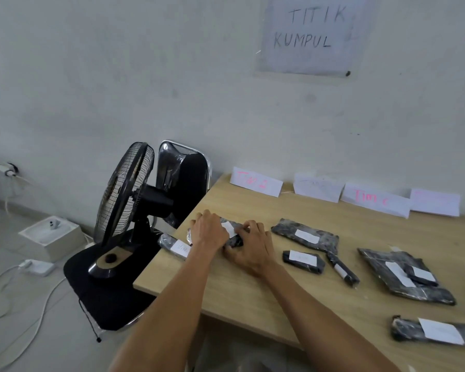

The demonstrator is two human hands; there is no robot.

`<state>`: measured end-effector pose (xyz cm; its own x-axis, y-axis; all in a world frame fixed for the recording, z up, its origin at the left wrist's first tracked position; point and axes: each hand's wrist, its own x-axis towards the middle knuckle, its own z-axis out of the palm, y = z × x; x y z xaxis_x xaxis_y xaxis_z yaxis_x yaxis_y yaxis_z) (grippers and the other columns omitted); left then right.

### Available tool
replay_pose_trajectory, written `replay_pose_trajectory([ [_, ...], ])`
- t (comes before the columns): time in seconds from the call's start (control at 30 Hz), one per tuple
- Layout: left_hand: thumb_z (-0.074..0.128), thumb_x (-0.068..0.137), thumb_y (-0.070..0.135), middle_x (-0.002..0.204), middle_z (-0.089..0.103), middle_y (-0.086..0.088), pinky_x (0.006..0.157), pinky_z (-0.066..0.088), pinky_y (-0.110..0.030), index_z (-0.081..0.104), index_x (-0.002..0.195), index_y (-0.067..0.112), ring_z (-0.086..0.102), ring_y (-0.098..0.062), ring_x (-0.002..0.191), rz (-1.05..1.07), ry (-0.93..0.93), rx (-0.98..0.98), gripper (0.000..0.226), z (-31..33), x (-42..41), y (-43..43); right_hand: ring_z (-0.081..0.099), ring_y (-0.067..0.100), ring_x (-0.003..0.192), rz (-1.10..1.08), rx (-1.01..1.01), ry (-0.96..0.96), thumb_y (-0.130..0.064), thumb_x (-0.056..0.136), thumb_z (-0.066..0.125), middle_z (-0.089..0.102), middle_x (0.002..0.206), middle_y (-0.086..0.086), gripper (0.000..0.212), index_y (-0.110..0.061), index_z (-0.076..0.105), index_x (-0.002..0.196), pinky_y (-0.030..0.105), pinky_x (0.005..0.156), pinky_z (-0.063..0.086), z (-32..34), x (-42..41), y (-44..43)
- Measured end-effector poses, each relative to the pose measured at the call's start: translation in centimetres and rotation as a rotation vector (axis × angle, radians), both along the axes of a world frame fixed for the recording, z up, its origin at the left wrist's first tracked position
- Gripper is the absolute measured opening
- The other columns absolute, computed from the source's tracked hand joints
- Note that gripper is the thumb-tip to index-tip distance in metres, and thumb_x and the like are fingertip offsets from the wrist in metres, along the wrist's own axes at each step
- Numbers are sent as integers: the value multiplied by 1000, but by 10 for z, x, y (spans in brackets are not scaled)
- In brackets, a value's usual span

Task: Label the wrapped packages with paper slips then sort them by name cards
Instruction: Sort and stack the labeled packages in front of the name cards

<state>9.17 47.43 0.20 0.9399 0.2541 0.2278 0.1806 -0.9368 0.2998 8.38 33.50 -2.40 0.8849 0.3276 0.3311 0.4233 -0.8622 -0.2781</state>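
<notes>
On the wooden table (pixel 253 291) lie several black wrapped packages with white paper slips. My left hand (pixel 208 229) and my right hand (pixel 253 248) both hold one black package (pixel 235 238) near the table's left end, fingers curled around its edges. A white slip (pixel 230 229) shows on it between the hands. A labelled package (pixel 173 246) lies at the left edge beside my left wrist. More labelled packages (pixel 305 235) (pixel 303 261) (pixel 406 275) (pixel 435 331) lie to the right. Name cards (pixel 255 181) (pixel 375 204) lean against the wall at the back.
A black desk fan (pixel 124 200) stands on a black chair (pixel 110 285) just left of the table. Another plastic-wrapped chair (pixel 183 178) stands behind it. Cables and white boxes (pixel 51 237) lie on the floor at left. A paper sign (pixel 312 36) hangs on the wall.
</notes>
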Motion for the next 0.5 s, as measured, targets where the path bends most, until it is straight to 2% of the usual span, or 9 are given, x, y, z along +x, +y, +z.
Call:
replay_pose_trajectory([
  [0.07, 54, 86, 14, 112, 58, -8, 92, 37, -39, 63, 107, 10, 54, -30, 108, -26, -23, -4, 24, 2, 8, -2, 42, 22, 111, -16, -51, 4, -74, 75, 33, 48, 117, 0, 69, -25, 60, 116, 35, 84, 32, 0, 5, 2],
  [0.13, 55, 85, 10, 102, 64, -6, 85, 36, -36, 58, 101, 14, 58, -28, 99, -50, -55, -27, 18, 1, 20, -5, 41, 23, 116, -65, -78, 28, -68, 82, 38, 48, 126, 0, 62, -25, 55, 123, 39, 92, 35, -1, 14, 1],
  [0.23, 55, 85, 10, 95, 69, -6, 79, 41, -34, 65, 90, 14, 62, -28, 92, -57, -64, -46, 12, 0, 34, -10, 41, 25, 121, -97, -46, 39, -57, 88, 42, 52, 131, 3, 50, -28, 50, 127, 41, 98, 36, -1, 27, 1],
  [0.33, 55, 85, 10, 95, 68, -10, 66, 45, -33, 68, 96, 10, 63, -31, 90, -63, -45, -146, 17, -4, 55, -14, 40, 26, 124, -147, -16, 52, -52, 92, 39, 52, 133, 5, 44, -25, 57, 121, 41, 100, 36, -1, 44, 4],
  [0.5, 55, 84, 12, 91, 66, -12, 66, 46, -35, 66, 92, 9, 63, -32, 89, -100, -21, -225, 14, -10, 96, -17, 37, 29, 132, -209, 73, 126, -48, 97, 32, 42, 142, 13, 43, -22, 58, 120, 46, 106, 34, -11, 85, 7],
])
